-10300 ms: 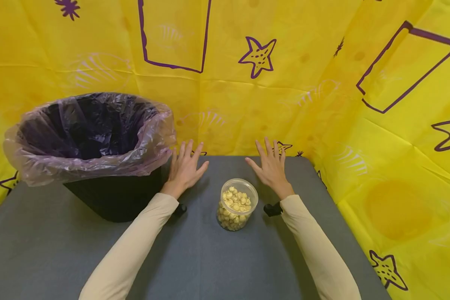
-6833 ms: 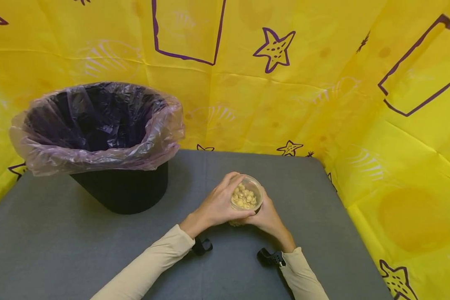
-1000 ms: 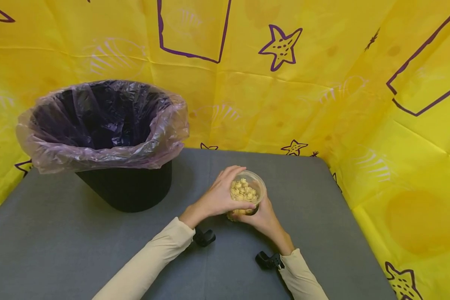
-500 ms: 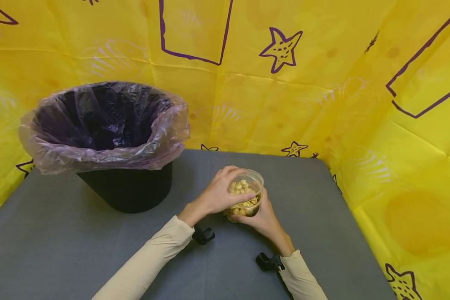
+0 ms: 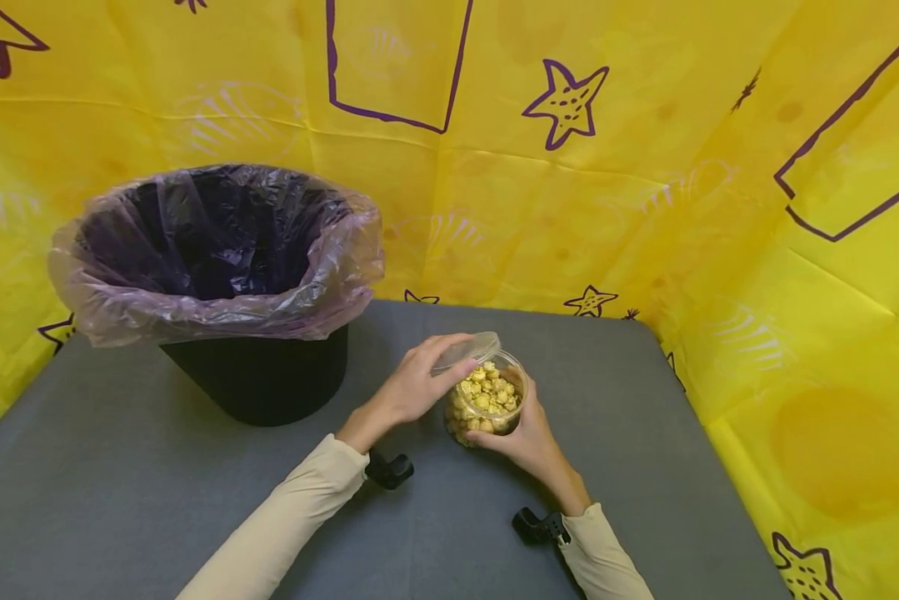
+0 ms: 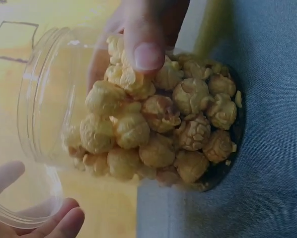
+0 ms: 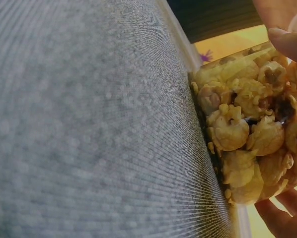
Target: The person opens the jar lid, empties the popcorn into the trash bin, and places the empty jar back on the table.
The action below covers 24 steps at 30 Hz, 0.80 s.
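Note:
A clear round plastic jar (image 5: 460, 419) filled with caramel-coloured popcorn (image 5: 486, 392) stands on the grey table. My right hand (image 5: 530, 437) grips the jar from the right, thumb on its near side. With my left hand (image 5: 407, 387) I hold a clear lid (image 5: 467, 352) by its edge. The lid is tilted over the left part of the jar's open mouth; the head view does not settle whether they touch. In the left wrist view the lid (image 6: 37, 214) appears apart from the jar's rim (image 6: 32, 94). The popcorn (image 7: 262, 134) almost fills the jar's base in the right wrist view.
A black bin (image 5: 269, 379) lined with a translucent pinkish bag (image 5: 329, 283) stands on the table at the left. Yellow patterned cloth (image 5: 509, 225) hangs behind and at the right. The grey table (image 5: 157, 500) extends in front of the bin and around the jar.
Half a second ago my left hand was on the jar's top. Now it has moved left and up with the lid, uncovering the popcorn. The right hand stays on the jar.

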{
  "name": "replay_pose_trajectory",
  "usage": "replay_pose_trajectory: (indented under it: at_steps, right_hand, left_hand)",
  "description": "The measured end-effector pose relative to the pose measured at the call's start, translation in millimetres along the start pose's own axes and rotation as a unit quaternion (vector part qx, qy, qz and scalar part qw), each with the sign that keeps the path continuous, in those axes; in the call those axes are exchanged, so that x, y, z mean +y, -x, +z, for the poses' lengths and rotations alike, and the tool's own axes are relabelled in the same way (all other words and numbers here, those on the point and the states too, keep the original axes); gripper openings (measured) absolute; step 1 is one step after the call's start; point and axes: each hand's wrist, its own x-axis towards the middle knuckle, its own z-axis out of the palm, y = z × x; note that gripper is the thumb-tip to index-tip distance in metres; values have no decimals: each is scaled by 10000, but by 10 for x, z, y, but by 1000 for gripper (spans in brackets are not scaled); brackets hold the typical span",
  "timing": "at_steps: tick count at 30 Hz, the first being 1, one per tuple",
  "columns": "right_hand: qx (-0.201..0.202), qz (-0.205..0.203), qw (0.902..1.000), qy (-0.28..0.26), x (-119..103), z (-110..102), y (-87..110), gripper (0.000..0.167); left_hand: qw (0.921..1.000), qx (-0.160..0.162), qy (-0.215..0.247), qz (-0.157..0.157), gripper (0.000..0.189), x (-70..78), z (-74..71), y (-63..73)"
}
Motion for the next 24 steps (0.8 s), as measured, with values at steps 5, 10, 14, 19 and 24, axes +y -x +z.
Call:
replay_pose_trajectory:
  at_steps: [5, 10, 14, 19, 24]
  right_hand:
    - [43, -9, 10000, -21, 11, 10, -2, 116]
    - [64, -39, 10000, -30, 9, 16, -6, 116]
    - [90, -65, 9999, -6, 5, 16, -4, 115]
    - [146, -42, 9999, 53, 14, 16, 0, 116]
    - [213, -138, 9997, 17, 8, 14, 0, 115]
  left_hand:
    - [9986, 158, 471, -172, 48, -99, -46, 40]
    - [9961, 335, 730, -357, 46, -187, -85, 88]
    - [9931, 332, 997, -528, 48, -250, -124, 116]
    - [9890, 255, 1292, -674, 51, -320, -162, 139]
    - [9853, 260, 1477, -821, 54, -372, -169, 170]
